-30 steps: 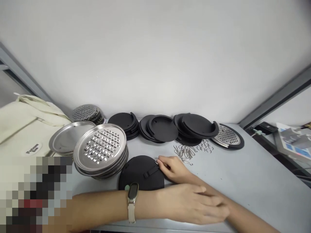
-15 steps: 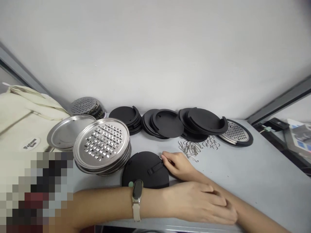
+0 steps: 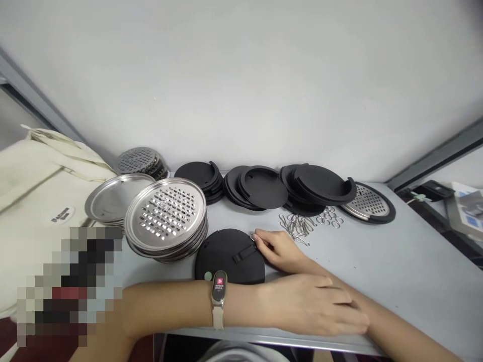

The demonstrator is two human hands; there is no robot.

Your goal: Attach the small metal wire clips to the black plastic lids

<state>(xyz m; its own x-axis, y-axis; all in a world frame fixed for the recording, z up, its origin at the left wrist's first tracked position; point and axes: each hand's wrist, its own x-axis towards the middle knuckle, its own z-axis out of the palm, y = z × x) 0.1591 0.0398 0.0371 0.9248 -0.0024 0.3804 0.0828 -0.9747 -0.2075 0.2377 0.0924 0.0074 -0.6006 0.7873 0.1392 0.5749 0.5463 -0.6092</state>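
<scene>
R hand [image 3: 277, 249] pinches metal loop [image 3: 252, 237] at right edge of black disc [image 3: 222, 251], near side of desk [image 3: 377, 261], L hand [image 3: 313, 306] loosely spread over R forearm [image 3: 400, 323]; prob. loop-handling step, next needs L arm [image 3: 171, 306] clear.

two bare hands, mine. left hand [image 3: 313, 304]: slim, longish fingers. left forearm [image 3: 169, 306] bare as far as visible, upper end lost under pixelation. on left wrist i wear a slim fitness band [image 3: 219, 300], capsule-shaped, rounded ends. screen [image 3: 219, 292] black, lit: small pinkish-red square icon [image 3: 220, 281], white mark inside, light lettering under it, too small to read. silvery metal piece [image 3: 217, 304] joins case to strap. strap [image 3: 218, 318] pale beige, narrow, plain, straight-edged. right hand [image 3: 277, 249]: slim, bare skin at the wrist. right forearm [image 3: 400, 327] bare too, down to frame edge.
</scene>
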